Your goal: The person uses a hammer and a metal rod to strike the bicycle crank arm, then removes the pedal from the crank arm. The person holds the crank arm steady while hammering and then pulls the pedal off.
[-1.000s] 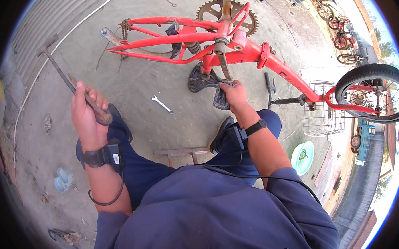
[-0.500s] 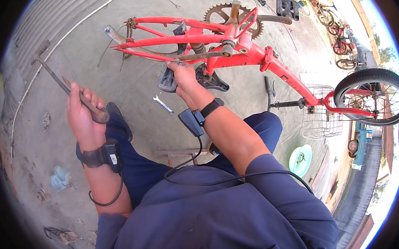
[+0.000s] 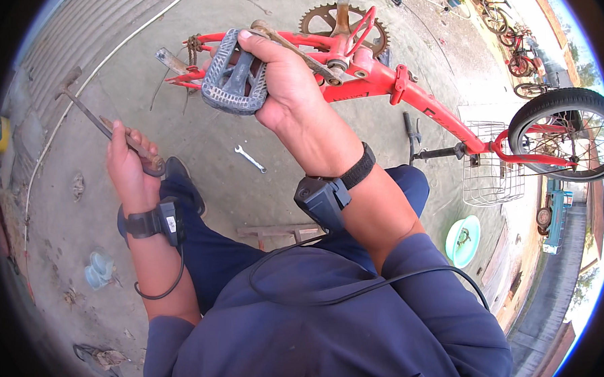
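Right hand curled round a pedal, thumb along its right edge. Left hand wrapped on a hammer, head toward far left. Pedal black, ribbed, dusty, left of centre, on a worn crank arm, overlapping the red bicycle frame's left end.

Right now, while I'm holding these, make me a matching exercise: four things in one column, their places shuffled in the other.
1. black ridged bicycle pedal
2. worn brown thin-shafted hammer
3. silver metal wrench
4. round pale-green basin

A. on the grey floor, in front of you
B. gripped by your right hand
C. on the floor, out to your right
D. gripped by your left hand

Pairs: 1-B, 2-D, 3-A, 4-C
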Demonstrator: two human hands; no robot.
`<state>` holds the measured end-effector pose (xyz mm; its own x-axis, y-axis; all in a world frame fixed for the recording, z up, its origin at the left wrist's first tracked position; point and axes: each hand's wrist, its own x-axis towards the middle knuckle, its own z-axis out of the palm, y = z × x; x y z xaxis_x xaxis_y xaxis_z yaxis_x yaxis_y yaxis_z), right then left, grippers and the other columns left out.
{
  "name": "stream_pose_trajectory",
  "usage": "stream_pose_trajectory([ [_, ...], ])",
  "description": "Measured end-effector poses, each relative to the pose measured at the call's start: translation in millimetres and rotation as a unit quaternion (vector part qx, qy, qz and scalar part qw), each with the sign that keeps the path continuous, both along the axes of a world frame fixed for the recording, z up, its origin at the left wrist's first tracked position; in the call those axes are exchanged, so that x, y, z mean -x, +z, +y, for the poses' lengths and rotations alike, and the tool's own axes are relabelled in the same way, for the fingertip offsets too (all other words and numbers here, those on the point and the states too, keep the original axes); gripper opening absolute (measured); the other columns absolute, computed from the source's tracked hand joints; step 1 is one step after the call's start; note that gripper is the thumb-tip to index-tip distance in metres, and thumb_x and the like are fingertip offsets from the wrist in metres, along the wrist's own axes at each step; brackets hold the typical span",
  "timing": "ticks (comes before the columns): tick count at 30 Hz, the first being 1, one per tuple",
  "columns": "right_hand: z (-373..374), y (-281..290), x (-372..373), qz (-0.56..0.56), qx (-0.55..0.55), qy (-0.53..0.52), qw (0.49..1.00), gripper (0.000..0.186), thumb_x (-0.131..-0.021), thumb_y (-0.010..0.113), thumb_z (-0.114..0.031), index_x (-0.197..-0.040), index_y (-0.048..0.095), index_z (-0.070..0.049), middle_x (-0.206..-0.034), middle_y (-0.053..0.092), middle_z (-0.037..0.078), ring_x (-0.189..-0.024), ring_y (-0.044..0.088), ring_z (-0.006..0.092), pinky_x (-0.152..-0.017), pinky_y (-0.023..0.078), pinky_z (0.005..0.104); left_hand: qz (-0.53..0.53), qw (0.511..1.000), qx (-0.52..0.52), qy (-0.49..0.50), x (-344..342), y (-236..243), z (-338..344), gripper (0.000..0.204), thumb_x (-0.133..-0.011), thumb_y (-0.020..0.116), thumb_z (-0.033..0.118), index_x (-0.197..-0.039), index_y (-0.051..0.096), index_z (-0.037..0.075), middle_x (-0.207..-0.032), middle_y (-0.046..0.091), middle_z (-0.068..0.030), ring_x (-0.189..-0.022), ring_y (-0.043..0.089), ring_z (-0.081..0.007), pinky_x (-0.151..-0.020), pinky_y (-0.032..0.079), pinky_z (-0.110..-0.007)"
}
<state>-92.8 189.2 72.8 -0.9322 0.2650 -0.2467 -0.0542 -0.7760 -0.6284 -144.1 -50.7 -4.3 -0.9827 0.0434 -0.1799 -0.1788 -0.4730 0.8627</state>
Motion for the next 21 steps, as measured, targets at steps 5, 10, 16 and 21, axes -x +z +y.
stream_pose_trajectory([
  [5,30,35,-37,0.027,-0.007,-0.003,1.0,0.035,-0.104,0.057,-0.02,-0.122,0.059,0.009,-0.118,0.069,0.027,-0.108,0.07,0.0401,-0.094,0.061,0.0527,-0.018,0.999,0.03,0.004,1,-1,7,0.027,-0.107,0.058,0.032,-0.091,0.05,0.011,-0.074,0.053,-0.0006,-0.06,0.05,-0.0119,-0.056,0.045,-0.031],
  [10,96,53,-104,0.113,0.002,0.09,0.989,0.035,-0.101,0.063,-0.021,-0.121,0.061,0.007,-0.113,0.071,0.023,-0.103,0.073,0.0347,-0.091,0.062,0.0476,-0.015,0.999,0.048,0.008,0,-2,9,0.026,-0.106,0.059,0.031,-0.092,0.05,0.011,-0.072,0.053,-0.0007,-0.058,0.049,-0.0122,-0.054,0.044,-0.031],
  [16,174,22,-206,-0.072,-0.192,-0.016,0.979,0.038,-0.099,0.066,-0.02,-0.124,0.06,0.007,-0.107,0.073,0.023,-0.094,0.075,0.0348,-0.083,0.064,0.0449,-0.016,0.997,0.07,0.017,-4,-1,13,0.026,-0.107,0.058,0.032,-0.09,0.051,0.013,-0.071,0.051,-0.0001,-0.058,0.049,-0.0118,-0.054,0.044,-0.03],
  [21,181,-105,-208,-0.284,-0.317,-0.055,0.903,0.031,-0.091,0.074,-0.011,-0.114,0.062,0.006,-0.096,0.073,0.013,-0.078,0.072,0.0205,-0.073,0.059,0.0343,-0.01,0.997,0.072,-0.001,-10,4,17,0.026,-0.107,0.058,0.031,-0.09,0.051,0.013,-0.07,0.05,0.0001,-0.058,0.048,-0.0108,-0.054,0.044,-0.03],
])
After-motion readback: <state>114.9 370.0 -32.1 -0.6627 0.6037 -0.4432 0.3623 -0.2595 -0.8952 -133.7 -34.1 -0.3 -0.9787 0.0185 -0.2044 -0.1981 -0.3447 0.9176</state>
